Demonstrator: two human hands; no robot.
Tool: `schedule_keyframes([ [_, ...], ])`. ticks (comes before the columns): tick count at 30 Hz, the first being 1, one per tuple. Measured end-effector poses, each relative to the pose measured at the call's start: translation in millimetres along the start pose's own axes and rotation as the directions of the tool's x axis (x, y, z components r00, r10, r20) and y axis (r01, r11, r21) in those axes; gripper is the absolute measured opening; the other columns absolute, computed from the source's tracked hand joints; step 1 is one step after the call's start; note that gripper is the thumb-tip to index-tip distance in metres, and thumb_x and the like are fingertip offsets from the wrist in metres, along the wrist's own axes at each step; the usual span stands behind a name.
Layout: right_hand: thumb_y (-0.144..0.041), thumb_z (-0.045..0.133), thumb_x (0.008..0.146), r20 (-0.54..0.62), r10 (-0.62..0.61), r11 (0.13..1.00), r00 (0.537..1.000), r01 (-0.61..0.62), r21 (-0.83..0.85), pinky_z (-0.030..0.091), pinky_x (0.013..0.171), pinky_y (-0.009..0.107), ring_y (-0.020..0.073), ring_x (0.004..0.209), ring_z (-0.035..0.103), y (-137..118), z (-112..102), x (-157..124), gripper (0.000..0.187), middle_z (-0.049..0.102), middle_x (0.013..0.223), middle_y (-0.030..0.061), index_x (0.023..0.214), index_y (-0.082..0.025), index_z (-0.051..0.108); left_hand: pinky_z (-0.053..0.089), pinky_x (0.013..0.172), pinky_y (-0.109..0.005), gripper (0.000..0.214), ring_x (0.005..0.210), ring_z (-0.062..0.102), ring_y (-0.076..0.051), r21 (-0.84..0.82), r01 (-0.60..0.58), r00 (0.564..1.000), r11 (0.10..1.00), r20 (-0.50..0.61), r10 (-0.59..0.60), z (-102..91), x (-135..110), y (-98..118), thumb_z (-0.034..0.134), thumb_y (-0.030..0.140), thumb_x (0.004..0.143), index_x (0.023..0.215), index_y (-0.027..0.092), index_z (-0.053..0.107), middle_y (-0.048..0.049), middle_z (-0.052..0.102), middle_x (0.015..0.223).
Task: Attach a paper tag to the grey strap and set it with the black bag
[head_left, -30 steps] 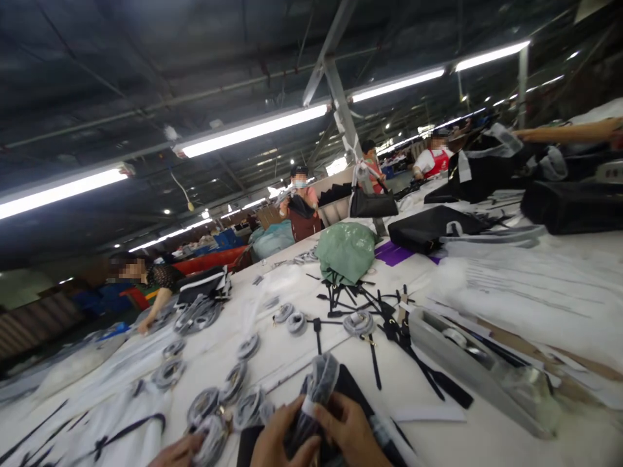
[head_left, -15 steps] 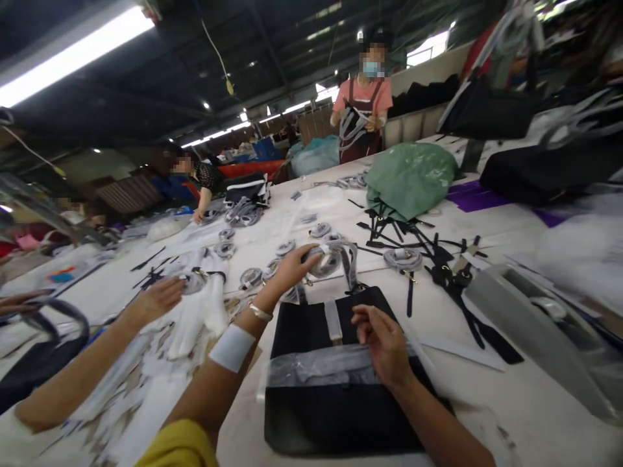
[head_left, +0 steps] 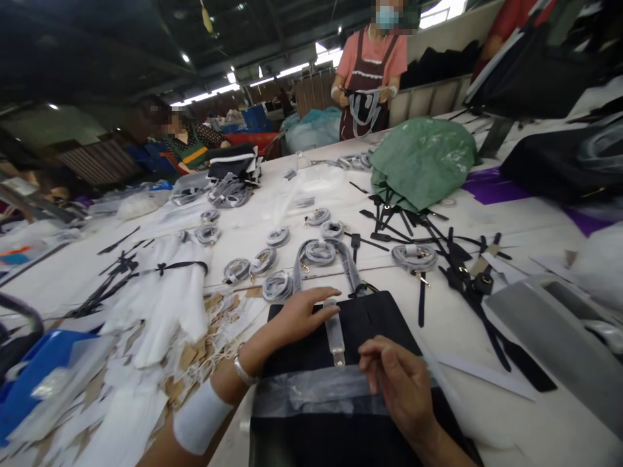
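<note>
A black handbag (head_left: 370,324) lies flat on the white table (head_left: 487,415) in front of me. A clear wrapped strap tab (head_left: 335,332) runs down its middle and a band of clear plastic film (head_left: 311,392) crosses its lower part. My left hand (head_left: 302,312) rests flat on the bag's top left, fingers stretched toward the tab. My right hand (head_left: 402,383) pinches the film's right end with curled fingers. The bag's grey wrapped handle (head_left: 321,253) loops away beyond its top edge.
Several coiled grey straps (head_left: 265,259) and black strap pieces (head_left: 457,266) lie beyond the bag. A green bag (head_left: 423,159) sits further back; a grey tray (head_left: 559,331) stands right. White covers and paper tags (head_left: 160,311) pile left. Other people work across the table.
My left hand drew back from the coiled handle and now lies on the bag. A second person's arm at my left is gone from view. The camera tilted down.
</note>
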State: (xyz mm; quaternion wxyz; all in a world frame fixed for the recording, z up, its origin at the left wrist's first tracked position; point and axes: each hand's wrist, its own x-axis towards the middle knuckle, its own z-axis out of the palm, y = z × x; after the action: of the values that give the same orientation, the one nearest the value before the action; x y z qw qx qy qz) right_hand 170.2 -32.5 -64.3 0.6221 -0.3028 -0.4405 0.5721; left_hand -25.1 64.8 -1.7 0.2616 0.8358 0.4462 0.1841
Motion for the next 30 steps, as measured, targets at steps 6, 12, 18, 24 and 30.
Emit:
schedule_keyframes([
  [6, -0.035, 0.046, 0.101, 0.047, -0.023, 0.992, 0.999, 0.028, -0.119, 0.04, 0.046, 0.024, 0.0107, 0.049, 0.053, 2.7, 0.1, 0.2, 0.031, 0.062, 0.075, 0.0045, 0.097, -0.017, 0.07, 0.043, 0.109, -0.039, 0.046, 0.129, 0.052, -0.023, 0.143, 0.065, 0.998, 0.988, -0.027, -0.061, -6.1, -50.7, 15.8, 0.059, 0.039, 0.092, 0.136, 0.029, 0.053, -0.0053, 0.055, 0.141],
  [12, -0.035, 0.048, 0.1, 0.078, -0.047, 0.975, 0.996, 0.063, -0.211, 0.043, 0.05, 0.026, 0.0107, 0.049, 0.054, 0.7, 3.0, 4.6, 0.028, 0.064, 0.075, 0.0032, 0.097, -0.018, 0.07, 0.053, 0.099, -0.033, 0.03, 0.113, 0.065, -0.019, 0.117, 0.186, 0.962, 0.976, -0.222, -0.157, -4.2, -101.4, 33.6, 0.052, 0.036, 0.095, 0.122, 0.028, 0.064, -0.0008, 0.069, 0.122],
  [18, -0.04, 0.049, 0.099, 0.025, 0.008, 0.984, 1.0, -0.004, -0.177, 0.05, 0.06, 0.026, 0.011, 0.056, 0.058, -30.5, 24.7, 5.9, 0.029, 0.067, 0.078, 0.0028, 0.101, -0.019, 0.07, 0.047, 0.107, -0.045, 0.045, 0.134, 0.048, -0.023, 0.383, -0.06, 0.992, 0.922, -0.08, 0.098, 62.5, -127.0, 39.0, 0.05, 0.033, 0.096, 0.141, 0.032, 0.046, 0.0001, 0.05, 0.146],
  [24, -0.036, 0.058, 0.094, 0.179, -0.014, 0.744, 0.984, 0.13, -0.655, 0.055, 0.074, 0.028, 0.0161, 0.077, 0.068, -94.6, -3.1, 6.1, 0.025, 0.071, 0.101, 0.0049, 0.114, -0.023, 0.068, 0.047, 0.107, -0.045, 0.051, 0.136, 0.044, -0.025, 0.588, -0.115, 0.969, 0.801, -0.11, 0.221, 94.9, -130.6, 24.0, 0.048, 0.03, 0.097, 0.147, 0.027, 0.038, -0.0036, 0.04, 0.152],
  [30, -0.024, 0.053, 0.095, -0.024, -0.018, -0.187, 1.0, -0.027, -0.982, 0.049, 0.092, 0.034, 0.0227, 0.1, 0.065, -103.8, -122.7, 44.1, 0.028, 0.068, 0.117, 0.0113, 0.119, -0.016, 0.064, 0.05, 0.105, -0.043, 0.049, 0.132, 0.05, -0.025, 0.606, -0.115, 0.945, 0.787, -0.178, 0.275, 96.1, -135.5, 24.2, 0.048, 0.031, 0.097, 0.145, 0.024, 0.042, -0.0046, 0.044, 0.15],
])
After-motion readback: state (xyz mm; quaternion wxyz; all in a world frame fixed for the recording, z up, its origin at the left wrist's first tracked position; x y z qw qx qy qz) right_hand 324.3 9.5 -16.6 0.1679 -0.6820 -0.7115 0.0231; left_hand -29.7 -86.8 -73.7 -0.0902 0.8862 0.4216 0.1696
